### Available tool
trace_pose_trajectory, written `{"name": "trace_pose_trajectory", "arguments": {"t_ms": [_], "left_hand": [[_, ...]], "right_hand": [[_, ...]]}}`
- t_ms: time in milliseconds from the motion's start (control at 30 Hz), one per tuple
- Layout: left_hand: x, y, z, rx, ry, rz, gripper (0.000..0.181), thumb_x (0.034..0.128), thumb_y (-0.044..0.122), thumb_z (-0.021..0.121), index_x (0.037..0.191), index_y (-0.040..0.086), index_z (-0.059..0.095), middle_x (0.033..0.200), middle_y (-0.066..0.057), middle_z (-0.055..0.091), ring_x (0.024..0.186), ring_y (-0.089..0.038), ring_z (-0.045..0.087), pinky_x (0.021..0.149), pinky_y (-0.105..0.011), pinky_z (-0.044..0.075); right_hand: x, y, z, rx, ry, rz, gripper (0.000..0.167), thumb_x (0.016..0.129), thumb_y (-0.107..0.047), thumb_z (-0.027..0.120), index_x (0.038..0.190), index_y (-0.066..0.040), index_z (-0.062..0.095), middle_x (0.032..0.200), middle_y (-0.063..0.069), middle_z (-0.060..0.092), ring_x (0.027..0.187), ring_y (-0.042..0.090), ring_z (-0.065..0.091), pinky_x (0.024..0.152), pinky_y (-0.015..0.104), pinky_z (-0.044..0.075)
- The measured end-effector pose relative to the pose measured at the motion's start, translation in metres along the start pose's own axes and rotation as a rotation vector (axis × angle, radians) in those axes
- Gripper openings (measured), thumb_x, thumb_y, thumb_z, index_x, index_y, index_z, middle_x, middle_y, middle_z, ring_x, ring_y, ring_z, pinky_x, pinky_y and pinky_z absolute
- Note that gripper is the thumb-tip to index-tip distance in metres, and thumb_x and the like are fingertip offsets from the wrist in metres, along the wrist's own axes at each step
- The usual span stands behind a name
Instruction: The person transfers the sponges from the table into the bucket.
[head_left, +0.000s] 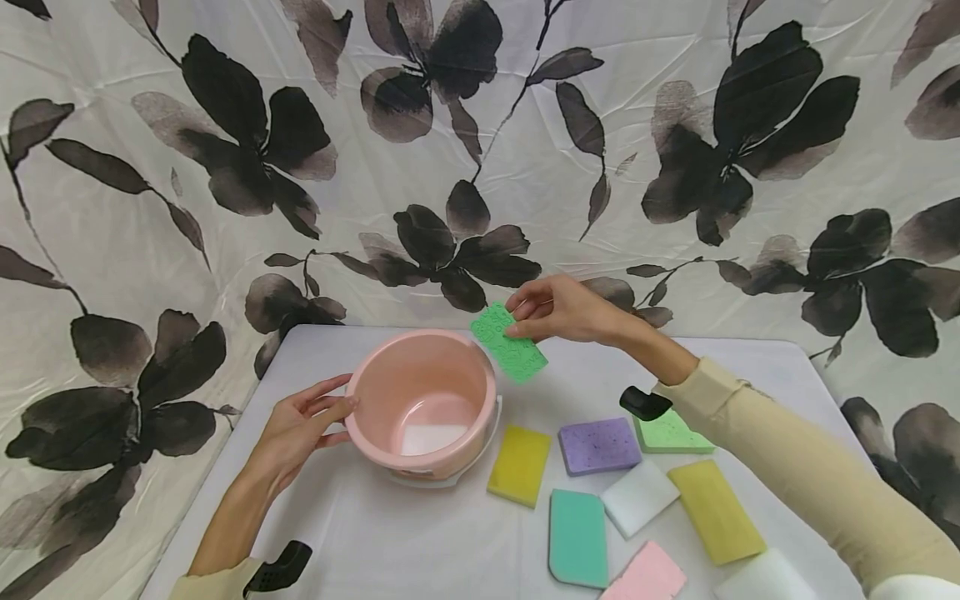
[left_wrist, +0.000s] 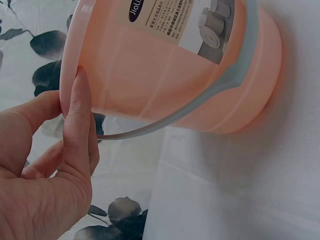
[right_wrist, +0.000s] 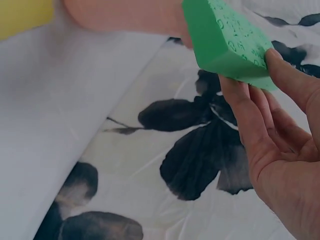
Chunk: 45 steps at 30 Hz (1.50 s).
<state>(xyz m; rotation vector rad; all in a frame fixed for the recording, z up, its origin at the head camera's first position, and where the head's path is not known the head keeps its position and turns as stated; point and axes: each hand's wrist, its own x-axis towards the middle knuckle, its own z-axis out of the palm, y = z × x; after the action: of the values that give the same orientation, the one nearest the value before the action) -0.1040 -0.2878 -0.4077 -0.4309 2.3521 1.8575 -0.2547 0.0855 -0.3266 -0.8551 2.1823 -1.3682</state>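
A pink bucket (head_left: 423,346) stands on the left part of the table, its opening tipped toward the head camera. My left hand (head_left: 303,425) pinches its rim at the left side; the left wrist view shows fingers (left_wrist: 80,95) against the outer wall. A flat white piece (head_left: 433,439) shows at the bucket's bottom. My right hand (head_left: 566,310) holds a bright green sponge (head_left: 510,342) in the air, just right of the bucket's rim. Thumb and fingers pinch this textured sponge (right_wrist: 225,45) by one end.
Right of the bucket lie several sponges: yellow (head_left: 519,465), purple (head_left: 600,446), teal (head_left: 577,537), white (head_left: 640,498), pink (head_left: 645,575), another yellow (head_left: 717,511) and light green (head_left: 675,435). A grey handle (left_wrist: 200,97) hangs on the bucket. Floral cloth (head_left: 450,167) hangs behind the table.
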Motion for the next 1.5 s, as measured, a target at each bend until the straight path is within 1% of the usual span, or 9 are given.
{"name": "trace_pose_trajectory", "arguments": {"t_ms": [100, 333, 533, 700, 900, 1033, 1133, 1367, 1500], "left_hand": [[0.0, 0.0, 0.0, -0.002, -0.001, -0.001, 0.066, 0.0977, 0.025, 0.073, 0.154, 0.006, 0.045, 0.112, -0.005, 0.069, 0.094, -0.012, 0.072, 0.081, -0.031, 0.062], [0.001, -0.001, 0.0, 0.002, 0.002, -0.012, 0.066, 0.0981, 0.026, 0.073, 0.155, 0.008, 0.044, 0.115, -0.006, 0.068, 0.093, -0.009, 0.071, 0.082, -0.031, 0.062], [0.001, -0.001, 0.0, 0.01, 0.005, -0.012, 0.066, 0.0982, 0.026, 0.073, 0.155, 0.009, 0.045, 0.116, -0.007, 0.068, 0.094, -0.01, 0.072, 0.081, -0.031, 0.062], [0.001, -0.001, 0.0, 0.002, 0.006, -0.017, 0.066, 0.0978, 0.026, 0.073, 0.155, 0.008, 0.045, 0.114, -0.006, 0.069, 0.093, -0.011, 0.072, 0.081, -0.031, 0.063], [0.001, -0.001, 0.0, -0.009, 0.012, -0.019, 0.067, 0.0968, 0.026, 0.075, 0.154, 0.007, 0.045, 0.112, -0.004, 0.069, 0.093, -0.01, 0.071, 0.081, -0.031, 0.063], [0.001, -0.001, 0.0, -0.011, 0.019, -0.02, 0.068, 0.0963, 0.026, 0.075, 0.154, 0.007, 0.046, 0.11, -0.002, 0.069, 0.093, -0.009, 0.071, 0.081, -0.031, 0.063], [0.001, -0.002, 0.0, -0.009, 0.021, -0.023, 0.068, 0.0962, 0.027, 0.075, 0.154, 0.008, 0.046, 0.11, -0.002, 0.069, 0.092, -0.009, 0.072, 0.08, -0.031, 0.063], [0.001, -0.002, 0.001, -0.005, 0.018, -0.024, 0.067, 0.0968, 0.026, 0.075, 0.154, 0.008, 0.046, 0.11, -0.003, 0.07, 0.094, -0.011, 0.071, 0.08, -0.031, 0.063], [0.0, 0.0, 0.001, 0.001, 0.022, -0.023, 0.067, 0.0969, 0.026, 0.074, 0.154, 0.007, 0.046, 0.109, -0.003, 0.07, 0.092, -0.009, 0.071, 0.079, -0.031, 0.063]], "right_hand": [[0.005, -0.002, 0.006, 0.009, -0.015, -0.017, 0.036, 0.09, -0.004, 0.078, 0.122, 0.007, 0.064, 0.104, 0.014, 0.071, 0.092, 0.021, 0.073, 0.079, 0.039, 0.064], [0.017, -0.004, 0.021, 0.052, -0.052, -0.047, 0.034, 0.091, -0.002, 0.076, 0.121, 0.009, 0.065, 0.105, 0.016, 0.071, 0.091, 0.021, 0.073, 0.082, 0.046, 0.064], [0.026, -0.004, 0.034, 0.061, -0.075, -0.035, 0.034, 0.09, -0.003, 0.077, 0.121, 0.007, 0.065, 0.104, 0.014, 0.07, 0.09, 0.02, 0.073, 0.08, 0.04, 0.064], [0.035, -0.003, 0.045, 0.05, -0.086, -0.036, 0.033, 0.09, -0.004, 0.078, 0.119, 0.006, 0.066, 0.102, 0.013, 0.071, 0.087, 0.018, 0.072, 0.082, 0.042, 0.064], [0.044, -0.003, 0.058, 0.018, -0.112, -0.061, 0.032, 0.091, -0.007, 0.079, 0.118, 0.005, 0.068, 0.1, 0.01, 0.073, 0.085, 0.017, 0.071, 0.077, 0.033, 0.063], [0.048, -0.003, 0.066, 0.004, -0.126, -0.087, 0.03, 0.09, -0.006, 0.079, 0.116, 0.004, 0.07, 0.098, 0.01, 0.074, 0.086, 0.017, 0.071, 0.08, 0.029, 0.061], [0.052, -0.003, 0.072, -0.006, -0.136, -0.08, 0.03, 0.09, -0.006, 0.079, 0.117, 0.004, 0.07, 0.097, 0.01, 0.074, 0.086, 0.016, 0.071, 0.081, 0.027, 0.06], [0.06, -0.001, 0.089, 0.01, -0.17, -0.046, 0.029, 0.09, -0.003, 0.079, 0.115, 0.007, 0.069, 0.093, 0.01, 0.072, 0.079, 0.014, 0.069, 0.076, 0.03, 0.063], [0.065, 0.0, 0.099, -0.033, -0.182, -0.043, 0.027, 0.089, -0.004, 0.08, 0.112, 0.006, 0.07, 0.091, 0.009, 0.072, 0.078, 0.011, 0.068, 0.075, 0.027, 0.063]]}}
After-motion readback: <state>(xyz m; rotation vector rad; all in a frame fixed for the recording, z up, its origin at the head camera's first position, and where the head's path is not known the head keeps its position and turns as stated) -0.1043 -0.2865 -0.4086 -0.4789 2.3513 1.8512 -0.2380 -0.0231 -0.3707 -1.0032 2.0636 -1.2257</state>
